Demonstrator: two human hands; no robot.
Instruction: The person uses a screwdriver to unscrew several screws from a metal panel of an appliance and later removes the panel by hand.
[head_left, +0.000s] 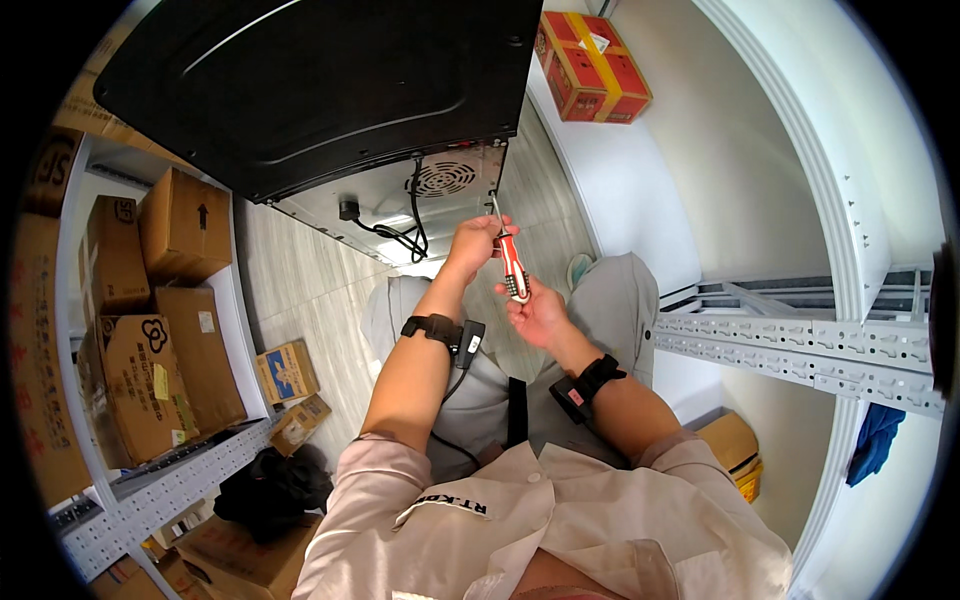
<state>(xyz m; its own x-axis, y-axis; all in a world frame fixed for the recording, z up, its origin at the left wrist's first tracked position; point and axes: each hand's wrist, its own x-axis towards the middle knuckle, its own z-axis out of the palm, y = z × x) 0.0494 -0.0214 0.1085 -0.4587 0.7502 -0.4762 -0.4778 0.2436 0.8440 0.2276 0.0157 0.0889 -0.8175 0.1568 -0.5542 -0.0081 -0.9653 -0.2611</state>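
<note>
A screwdriver (513, 270) with a red and white handle points away from me, its thin metal shaft reaching the right edge of the appliance's metal back panel (385, 195). My left hand (474, 246) is closed around the shaft where it meets the handle. At the handle's dark butt end, the fingers of my right hand (540, 315) are curled against it, palm turned up. The tip meets the panel's edge near small fasteners; whether it sits in a screw is too small to tell. A black power cord (417, 215) hangs down the panel beside a round vent (441, 180).
The appliance's black top (330, 80) fills the upper area. On the left, a shelf rack (170, 500) holds several cardboard boxes (185, 225). A red taped box (595, 68) rests at the far right. Perforated metal beams (790, 340) stand to my right. Small boxes (287, 372) lie on the floor.
</note>
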